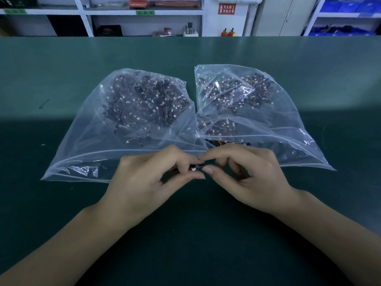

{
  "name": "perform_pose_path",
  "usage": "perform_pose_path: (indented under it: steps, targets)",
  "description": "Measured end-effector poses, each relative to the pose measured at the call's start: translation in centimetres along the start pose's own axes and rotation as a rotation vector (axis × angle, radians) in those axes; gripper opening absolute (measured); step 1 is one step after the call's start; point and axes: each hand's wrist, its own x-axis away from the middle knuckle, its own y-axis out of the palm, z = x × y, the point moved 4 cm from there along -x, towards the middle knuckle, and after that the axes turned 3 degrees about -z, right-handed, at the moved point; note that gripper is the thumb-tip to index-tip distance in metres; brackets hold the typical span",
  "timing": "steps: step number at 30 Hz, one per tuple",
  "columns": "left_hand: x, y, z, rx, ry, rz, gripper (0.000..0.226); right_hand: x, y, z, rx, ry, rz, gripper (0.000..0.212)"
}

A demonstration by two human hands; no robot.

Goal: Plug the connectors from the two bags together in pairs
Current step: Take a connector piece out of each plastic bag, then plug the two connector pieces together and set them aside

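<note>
Two clear plastic bags lie side by side on the green table, each full of small dark connectors with white plugs and thin wires. The left bag (82,141) and the right bag (288,112) have their open mouths toward me. In front of the bags my left hand (152,182) pinches a small white connector (193,169) between thumb and fingers. My right hand (247,176) pinches the mating dark piece (201,166) right against it. The two pieces meet between my fingertips; whether they are fully joined is hidden.
The green table mat (61,79) stretches wide around the bags. A few loose connectors (226,142) spill at the right bag's mouth. White shelves (144,17) with boxes and two red extinguishers (227,33) stand beyond the table's far edge.
</note>
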Motion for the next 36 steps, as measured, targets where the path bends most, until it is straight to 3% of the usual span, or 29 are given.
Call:
perform_pose_path:
  steps: [9, 15, 21, 28, 36]
  targets:
    - [0.2, 1.1, -0.7, 0.183, -0.181, -0.061, 0.019, 0.2, -0.5, 0.5, 0.022, -0.009, 0.066, 0.005]
    - [0.7, 0.3, -1.7, 0.042, -0.291, 0.008, 0.034, 0.4, -0.3, 0.7, 0.009, 0.021, 0.057, 0.004]
    - [0.7, 0.5, -2.0, -0.029, -0.151, 0.035, 0.016, 0.4, -0.2, 0.9, 0.024, 0.025, 0.065, 0.003]
    - [0.9, 0.4, -2.0, 0.090, -0.236, -0.012, 0.043, 0.1, -0.4, 0.9, 0.107, 0.006, 0.081, 0.009]
    - [0.9, 0.7, -2.0, -0.020, -0.155, 0.014, 0.018, 0.2, -0.1, 0.8, 0.053, 0.039, 0.057, 0.003]
